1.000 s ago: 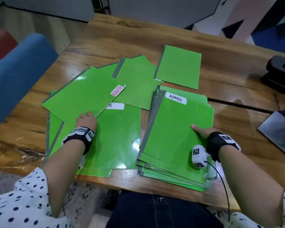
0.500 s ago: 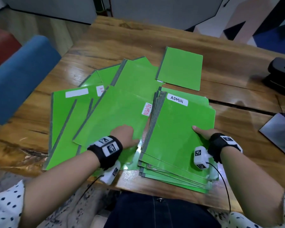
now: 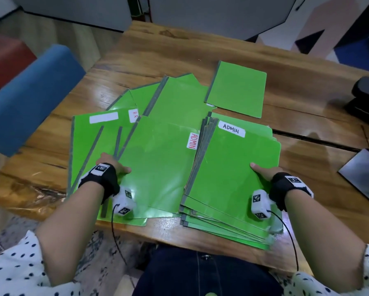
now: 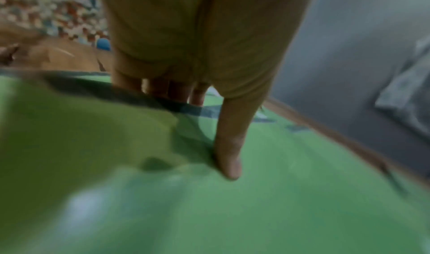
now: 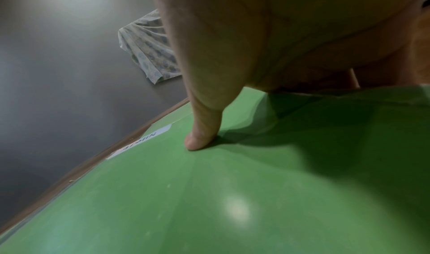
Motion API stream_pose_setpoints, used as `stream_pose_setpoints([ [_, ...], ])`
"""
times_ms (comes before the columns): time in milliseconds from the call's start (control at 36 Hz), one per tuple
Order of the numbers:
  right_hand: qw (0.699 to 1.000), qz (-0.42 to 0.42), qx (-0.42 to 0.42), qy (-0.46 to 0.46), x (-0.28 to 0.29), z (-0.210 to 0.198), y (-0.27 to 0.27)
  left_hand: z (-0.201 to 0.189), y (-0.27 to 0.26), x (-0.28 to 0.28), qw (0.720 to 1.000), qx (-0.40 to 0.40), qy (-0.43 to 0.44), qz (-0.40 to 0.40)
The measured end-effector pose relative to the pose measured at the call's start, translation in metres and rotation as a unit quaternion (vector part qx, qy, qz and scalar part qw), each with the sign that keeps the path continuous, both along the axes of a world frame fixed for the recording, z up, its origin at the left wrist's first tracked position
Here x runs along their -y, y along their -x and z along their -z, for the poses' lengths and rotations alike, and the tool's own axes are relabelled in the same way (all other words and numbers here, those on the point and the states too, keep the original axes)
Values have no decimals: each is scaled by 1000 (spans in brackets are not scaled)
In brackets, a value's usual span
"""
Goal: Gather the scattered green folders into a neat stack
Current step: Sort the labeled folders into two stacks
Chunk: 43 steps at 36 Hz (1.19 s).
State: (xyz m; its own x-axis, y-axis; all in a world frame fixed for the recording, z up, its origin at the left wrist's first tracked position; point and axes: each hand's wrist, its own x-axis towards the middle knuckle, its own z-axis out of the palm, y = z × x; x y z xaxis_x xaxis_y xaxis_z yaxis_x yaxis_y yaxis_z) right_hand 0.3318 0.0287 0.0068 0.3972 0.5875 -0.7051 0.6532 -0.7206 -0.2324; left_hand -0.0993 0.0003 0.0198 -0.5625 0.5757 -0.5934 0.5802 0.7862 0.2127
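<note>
A stack of green folders (image 3: pixel 232 180) lies at the table's front right; its top one carries a black ADMIN label (image 3: pixel 231 129). My right hand (image 3: pixel 262 170) grips the stack's right edge, thumb (image 5: pixel 200 140) pressed on top. Beside the stack lies a green folder with a red ADMIN label (image 3: pixel 158 167). My left hand (image 3: pixel 115 167) holds its left edge, thumb (image 4: pixel 229 166) on top and fingers under. More green folders (image 3: pixel 89 142) fan out to the left, and one (image 3: pixel 236 89) lies apart at the back.
The wooden table (image 3: pixel 179 50) ends just in front of my lap, and the stack overhangs that edge. A blue chair (image 3: pixel 30 99) stands at the left. A black object (image 3: pixel 367 99) and a dark flat device (image 3: pixel 362 178) sit at the right.
My left hand has dragged the red ADMIN folder from the left pile to beside the stack, then shifted to its left edge. The right hand has stayed on the stack.
</note>
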Motion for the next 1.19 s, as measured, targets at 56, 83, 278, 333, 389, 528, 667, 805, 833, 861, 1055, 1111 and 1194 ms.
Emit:
stream_pose_setpoints([
  [56, 1000, -3, 0, -1, 0, 0, 0, -14, -2, -4, 1000, 13, 9, 7],
  [83, 1000, -4, 1, 1, 1, 0, 0, -23, -4, -7, 1000, 13, 8, 16],
  [278, 1000, -3, -1, 2, 0, -1, -1, -101, -28, -23, 983, -122, -61, 125],
  [333, 1000, -7, -1, 0, 0, -2, 0, -121, -37, -23, 971, -169, -75, 151],
  [389, 1000, -7, -3, 0, 0, -2, 0, -142, -47, -20, 957, -214, -93, 175],
  [528, 1000, -8, -8, 0, 2, -4, -1, -184, -72, -9, 922, -279, -126, 236],
  [667, 1000, -5, -11, -1, 2, -1, -2, -214, -85, 2, 889, -327, -178, 265],
  [805, 1000, -2, -16, -4, 0, 1, -4, -225, -83, -8, 902, -233, -258, 257],
  [833, 1000, -3, -17, -4, 0, 1, -4, -224, -83, -13, 907, -194, -276, 250],
  [861, 1000, -7, -16, -4, 0, 1, -5, -220, -81, -21, 916, -148, -286, 241],
  [1055, 1000, -9, -15, -17, 5, 2, -12, -123, -92, -63, 958, 154, -196, 139],
  [1111, 999, -7, -33, -19, 7, 0, -16, -96, -107, -55, 966, 146, -162, 140],
  [1194, 996, 19, -85, -13, 7, 4, -24, -51, -126, -38, 975, 132, -106, 146],
])
